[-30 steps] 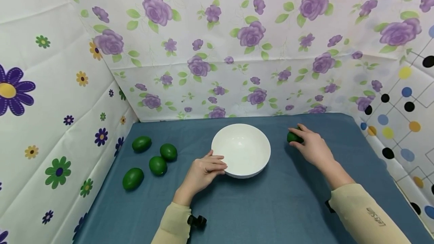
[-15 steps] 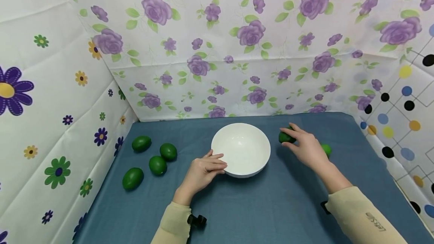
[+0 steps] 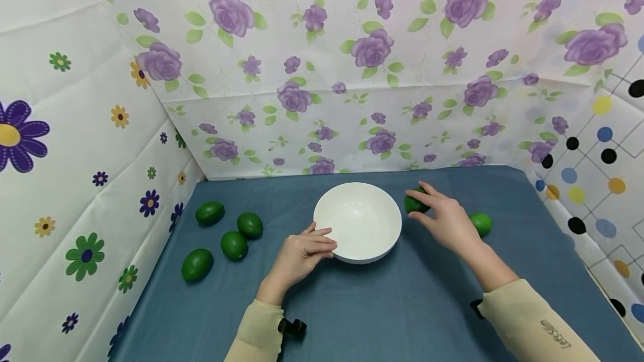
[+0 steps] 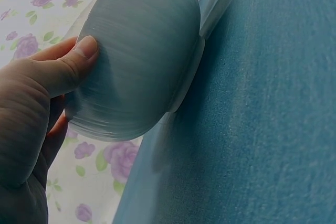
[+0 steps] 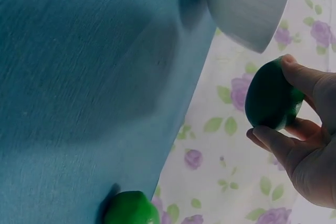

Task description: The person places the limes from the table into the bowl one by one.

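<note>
A white bowl (image 3: 358,222) stands mid-table, its inside showing bare. My left hand (image 3: 304,253) holds the near left part of its rim; the left wrist view has the thumb (image 4: 84,51) against the bowl's outer wall. My right hand (image 3: 450,219) pinches a dark green oval fruit (image 3: 413,203) between thumb and fingers. That fruit is in the air just right of the bowl, apart from the rim. In the right wrist view the held fruit (image 5: 270,95) is smooth and egg-shaped, below the bowl (image 5: 249,9) in the picture.
A brighter green fruit (image 3: 481,224) lies on the blue cloth (image 3: 392,312) beside the right wrist. Several dark green oval fruits (image 3: 233,246) lie spread out at the left. Flowered cloth walls (image 3: 297,127) enclose the table's back and left; a dotted one (image 3: 598,183) is at the right.
My right hand has carried the dark green fruit leftward, closer to the bowl. The brighter green fruit has come out from behind that hand. My left hand and the bowl look unmoved.
</note>
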